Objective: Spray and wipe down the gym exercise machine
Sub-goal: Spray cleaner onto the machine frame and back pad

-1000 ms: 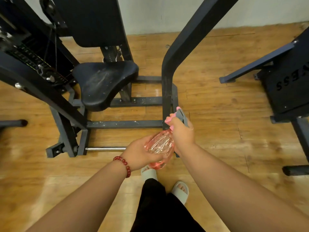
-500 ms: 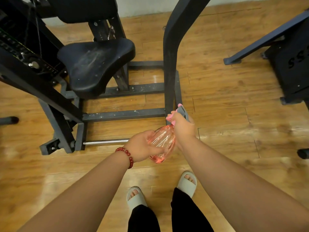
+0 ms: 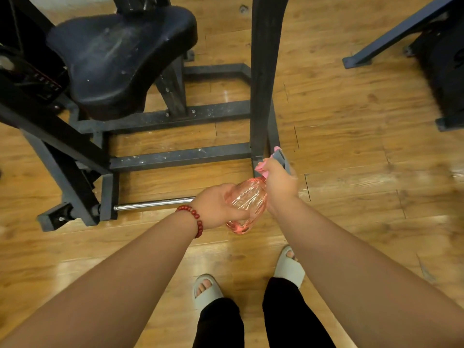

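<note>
GYM CLEAN-UP: A person in pale sandals (image 3: 288, 268) stands on a wooden floor (image 3: 351, 146) holding a pink spray bottle (image 3: 247, 204) in both hands. The bottle is low in front of the body, just beside the foot of the upright post (image 3: 263, 84) of a black exercise machine (image 3: 62, 136).

The left hand (image 3: 216, 207), with a red bead bracelet (image 3: 193, 217) at the wrist, curls round the bottle's clear, rounded belly from the side. The right hand (image 3: 280, 183) is wrapped over the neck, and the grey spray head (image 3: 280, 156) pokes out above the knuckles. Its fingertips are hidden, so the trigger finger cannot be made out. The bottle is tilted, base toward the person and head toward the post.

It appears to be thin, transparent plastic with perhaps a little liquid pooled at the base. It is therefore likely light, and it may flex under a hard squeeze. Its smooth, ribbed wall could turn slippery if wet. The surest hold looks to be the neck beneath the head, leaving a finger free for the trigger.

The machine's padded seat (image 3: 118, 59), smeared and speckled, sits well apart at upper left, above the dusty base rails (image 3: 175, 155). No wiping cloth is visible.
</note>
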Motion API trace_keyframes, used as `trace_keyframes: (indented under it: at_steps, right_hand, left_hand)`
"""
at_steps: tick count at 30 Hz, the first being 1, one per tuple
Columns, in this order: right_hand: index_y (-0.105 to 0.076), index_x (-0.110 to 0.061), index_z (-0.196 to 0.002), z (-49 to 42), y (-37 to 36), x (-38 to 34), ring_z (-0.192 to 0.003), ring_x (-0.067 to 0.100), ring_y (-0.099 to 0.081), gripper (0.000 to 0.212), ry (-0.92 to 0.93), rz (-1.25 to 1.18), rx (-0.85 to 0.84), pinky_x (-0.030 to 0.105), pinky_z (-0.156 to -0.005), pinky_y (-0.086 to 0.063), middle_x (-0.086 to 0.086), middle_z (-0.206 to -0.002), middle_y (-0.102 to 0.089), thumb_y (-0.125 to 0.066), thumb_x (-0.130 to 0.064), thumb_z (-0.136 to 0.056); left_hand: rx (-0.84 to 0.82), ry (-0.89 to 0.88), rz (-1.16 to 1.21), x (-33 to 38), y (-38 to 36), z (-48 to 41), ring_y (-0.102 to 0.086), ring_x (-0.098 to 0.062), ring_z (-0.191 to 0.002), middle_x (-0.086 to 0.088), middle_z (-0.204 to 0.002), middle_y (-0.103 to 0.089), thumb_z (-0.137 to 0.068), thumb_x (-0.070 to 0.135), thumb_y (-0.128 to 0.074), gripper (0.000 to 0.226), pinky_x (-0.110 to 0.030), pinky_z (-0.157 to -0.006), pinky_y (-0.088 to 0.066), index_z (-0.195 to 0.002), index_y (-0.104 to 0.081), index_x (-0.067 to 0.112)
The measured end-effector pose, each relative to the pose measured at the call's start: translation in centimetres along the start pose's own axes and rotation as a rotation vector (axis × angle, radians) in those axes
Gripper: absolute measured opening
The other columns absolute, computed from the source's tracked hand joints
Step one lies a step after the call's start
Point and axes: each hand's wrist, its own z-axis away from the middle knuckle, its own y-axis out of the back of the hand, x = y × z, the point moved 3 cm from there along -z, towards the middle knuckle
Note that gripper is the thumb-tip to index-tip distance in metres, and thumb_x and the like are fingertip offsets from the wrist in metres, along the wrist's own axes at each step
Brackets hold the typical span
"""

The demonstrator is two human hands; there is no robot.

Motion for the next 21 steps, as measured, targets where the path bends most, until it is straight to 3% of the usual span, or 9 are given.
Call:
trace_keyframes:
  at_steps: [3,6,11,16,19,21]
  right_hand:
    - [-0.067,-0.034,-0.091,-0.9,-0.2,0.9,-0.081,0.023,-0.057,0.035,-0.013,0.028,-0.001,0.040,-0.086,-0.049,0.002,-0.081,-0.060,-0.064,-0.002,-0.076]
    - [-0.065,-0.037,-0.084,-2.0,-0.5,1.9,-0.079,0.019,-0.058,0.035,-0.026,0.042,0.024,0.038,-0.088,-0.049,0.000,-0.081,-0.062,-0.060,-0.002,-0.080]
    - [-0.063,-0.031,-0.084,-4.4,-0.8,3.7,-0.073,0.018,-0.058,0.027,-0.052,0.025,0.099,0.034,-0.085,-0.050,-0.013,-0.047,-0.059,-0.056,-0.005,-0.087]
    - [-0.064,-0.029,-0.080,-6.6,-0.4,7.0,-0.077,0.020,-0.060,0.024,-0.105,0.052,0.090,0.041,-0.090,-0.052,-0.001,-0.074,-0.063,-0.065,-0.005,-0.078]
    - [-0.065,-0.030,-0.086,-7.6,-0.3,8.6,-0.083,0.019,-0.062,0.025,-0.142,0.092,0.087,0.036,-0.084,-0.051,0.000,-0.084,-0.064,-0.068,-0.007,-0.078]
    - [-0.068,-0.027,-0.096,-8.1,-0.5,9.3,-0.082,0.019,-0.062,0.020,-0.156,0.143,0.126,0.030,-0.073,-0.049,0.001,-0.089,-0.067,-0.066,-0.014,-0.081]
  left_hand:
    - [-0.020,-0.007,0.021,-1.0,-0.4,-0.9,-0.064,0.001,-0.079,0.017,-0.089,-0.068,-0.073,0.035,-0.083,0.032,-0.016,-0.072,-0.051,-0.095,-0.060,0.037]
    - [-0.018,-0.010,0.017,-2.0,-0.6,-2.0,-0.064,-0.001,-0.079,0.017,-0.088,-0.068,-0.073,0.035,-0.082,0.030,-0.018,-0.071,-0.049,-0.093,-0.060,0.038]
    - [-0.017,0.017,0.015,-4.2,-1.0,-4.3,-0.065,-0.006,-0.083,0.013,-0.092,-0.069,-0.072,0.035,-0.082,0.037,-0.020,-0.072,-0.049,-0.103,-0.064,0.028]
    - [-0.064,0.058,-0.007,-7.0,-2.2,-6.3,-0.066,-0.009,-0.088,0.010,-0.096,-0.069,-0.073,0.035,-0.082,0.040,-0.027,-0.081,-0.054,-0.107,-0.064,0.027]
    - [-0.098,0.063,-0.024,-8.3,-2.9,-6.7,-0.063,-0.001,-0.083,0.020,-0.090,-0.065,-0.074,0.039,-0.081,0.035,-0.015,-0.068,-0.049,-0.101,-0.059,0.036]
    - [-0.096,0.073,-0.006,-9.3,-3.2,-7.0,-0.063,-0.001,-0.083,0.020,-0.090,-0.065,-0.075,0.039,-0.080,0.033,-0.015,-0.067,-0.048,-0.101,-0.060,0.034]
